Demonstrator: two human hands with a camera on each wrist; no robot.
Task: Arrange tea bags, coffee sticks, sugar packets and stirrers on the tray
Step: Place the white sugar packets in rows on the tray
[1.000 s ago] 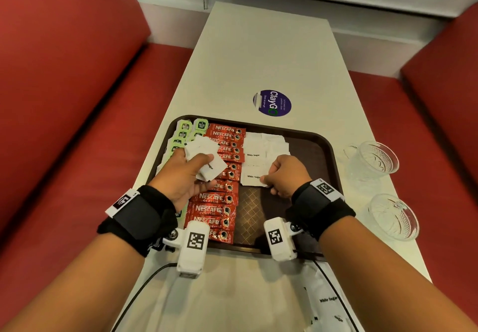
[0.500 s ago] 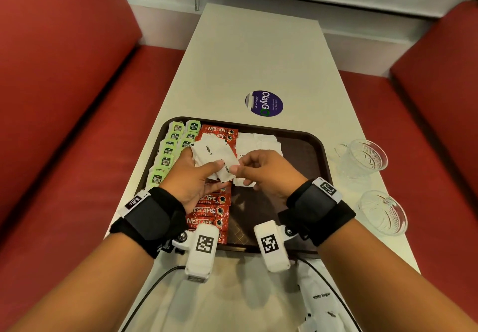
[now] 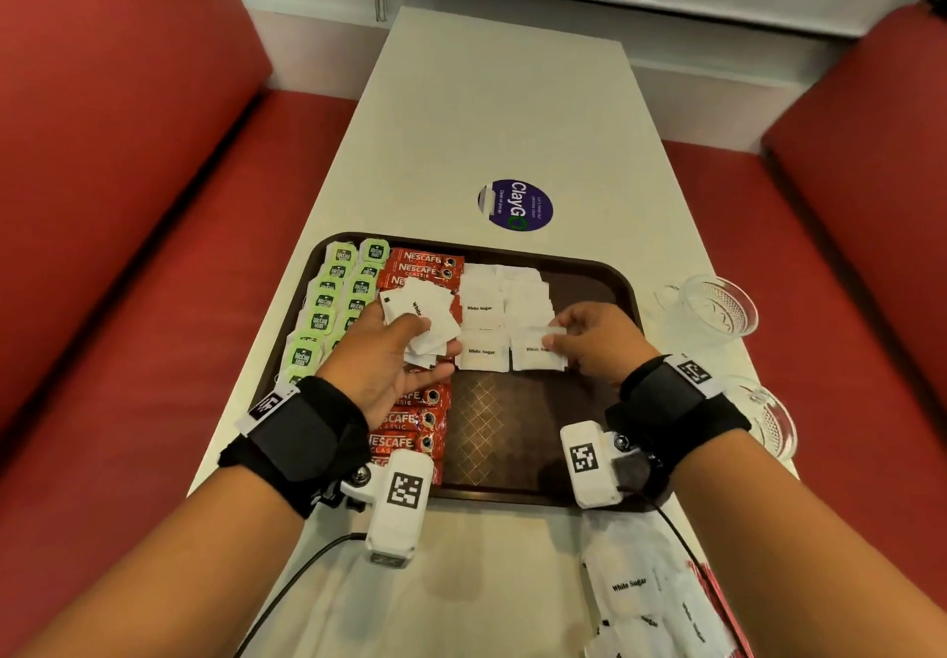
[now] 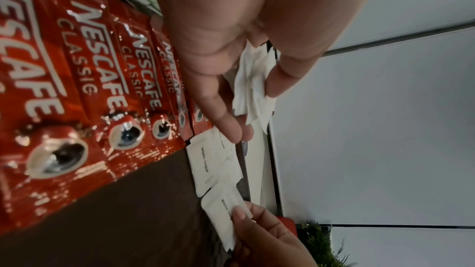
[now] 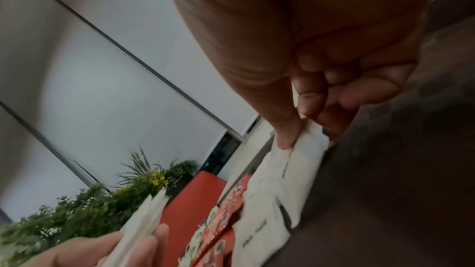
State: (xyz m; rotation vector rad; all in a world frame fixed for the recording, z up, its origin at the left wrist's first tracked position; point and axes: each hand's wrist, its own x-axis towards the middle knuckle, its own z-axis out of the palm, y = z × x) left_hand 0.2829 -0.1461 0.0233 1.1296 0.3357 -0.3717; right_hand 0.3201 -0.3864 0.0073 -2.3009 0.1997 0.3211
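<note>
A dark brown tray [image 3: 589, 268] holds green tea bags [image 3: 328, 298] on its left, a column of red Nescafe coffee sticks [image 3: 410, 421] beside them, and rows of white sugar packets [image 3: 481, 309] in the middle. My left hand [image 3: 394, 350] hovers over the coffee sticks and grips a fanned stack of sugar packets [image 3: 420, 319] [image 4: 253, 88]. My right hand [image 3: 584, 334] pinches one sugar packet [image 3: 538, 350] [image 5: 306, 161] by its corner, low on the tray at the near right end of the sugar rows. No stirrers are in view.
Two clear glass cups [image 3: 717, 309] [image 3: 768, 416] stand on the table right of the tray. Loose sugar packets [image 3: 635, 585] lie on the table near me. A purple round sticker [image 3: 515, 205] is beyond the tray. Red bench seats flank the table.
My right hand took one packet from the stack in my left hand, then carried it right and down to the tray's sugar rows. The left hand stayed over the coffee sticks.
</note>
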